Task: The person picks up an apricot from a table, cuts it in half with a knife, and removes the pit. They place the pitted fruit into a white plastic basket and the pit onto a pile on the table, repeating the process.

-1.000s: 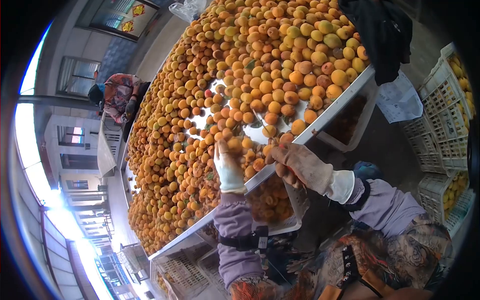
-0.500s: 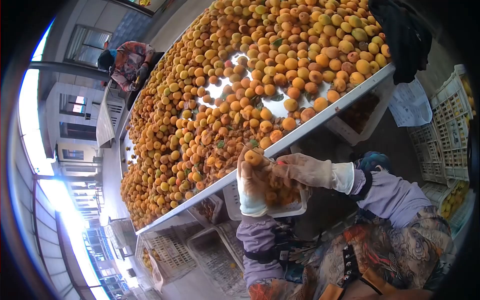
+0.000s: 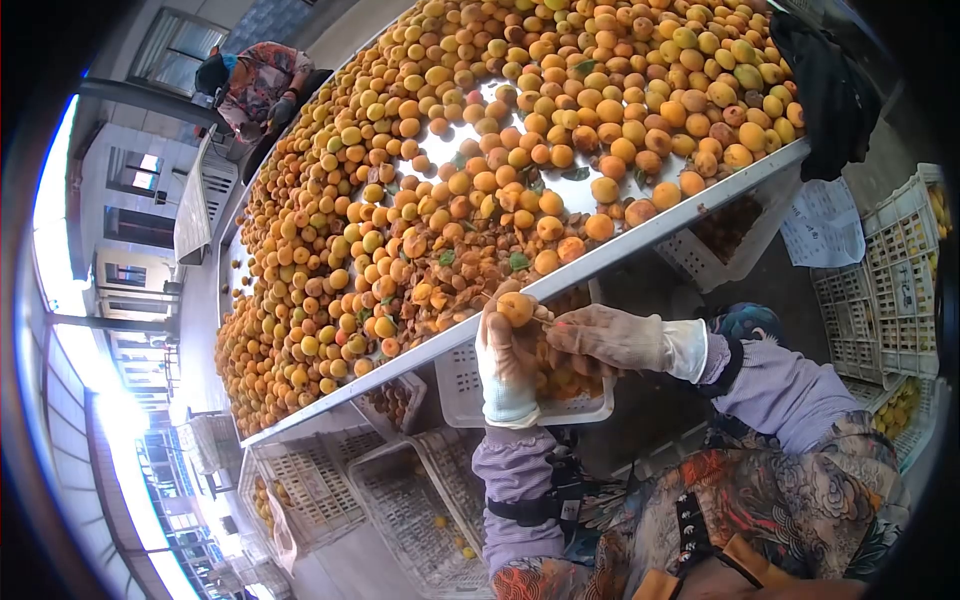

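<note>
My left hand (image 3: 507, 350), in a stained white glove, is closed around an orange-yellow apricot (image 3: 515, 308) at the table's near edge. My right hand (image 3: 615, 338), gloved too, grips a small knife (image 3: 543, 321); a bit of its red handle shows between the fingers and the thin blade points at the apricot. Most of the knife is hidden by the glove. Below both hands stands a white plastic crate (image 3: 462, 390) holding opened apricot pieces (image 3: 562, 375). Just beyond my left hand, brown apricot scraps (image 3: 470, 275) lie among whole apricots (image 3: 330, 270).
A raised metal rim (image 3: 640, 246) runs along the sorting table. Black cloth (image 3: 825, 90) hangs over its right corner, near a printed sheet (image 3: 825, 225). Crates (image 3: 880, 290) stand at right, others (image 3: 415, 500) at lower left. Another person (image 3: 262, 90) works across the table.
The view has shifted slightly, so the table appears lower and further left. Both hands stay together at the rim, still holding the apricot and knife.
</note>
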The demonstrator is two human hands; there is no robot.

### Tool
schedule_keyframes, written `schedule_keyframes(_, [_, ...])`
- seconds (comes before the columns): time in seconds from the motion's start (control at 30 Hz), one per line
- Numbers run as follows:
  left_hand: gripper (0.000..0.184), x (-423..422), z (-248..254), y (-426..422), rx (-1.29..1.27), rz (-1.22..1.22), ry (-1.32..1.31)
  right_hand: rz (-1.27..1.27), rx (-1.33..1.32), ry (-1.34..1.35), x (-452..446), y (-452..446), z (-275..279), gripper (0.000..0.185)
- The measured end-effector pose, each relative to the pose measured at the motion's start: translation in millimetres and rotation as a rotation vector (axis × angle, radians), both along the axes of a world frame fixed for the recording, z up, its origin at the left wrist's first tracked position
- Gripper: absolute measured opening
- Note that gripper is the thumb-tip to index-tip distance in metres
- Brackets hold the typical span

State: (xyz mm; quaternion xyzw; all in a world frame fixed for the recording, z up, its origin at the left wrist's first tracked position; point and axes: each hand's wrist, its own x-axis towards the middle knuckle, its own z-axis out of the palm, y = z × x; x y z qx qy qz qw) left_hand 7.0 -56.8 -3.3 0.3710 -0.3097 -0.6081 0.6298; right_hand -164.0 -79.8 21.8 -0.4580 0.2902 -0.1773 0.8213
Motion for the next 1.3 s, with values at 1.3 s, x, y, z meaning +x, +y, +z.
schedule_keyframes(1.3, [0.056, -6, 14, 14, 0.259, -0.016, 0.068, -0.135, -0.022, -0.086, 26, 23, -21, 0.041])
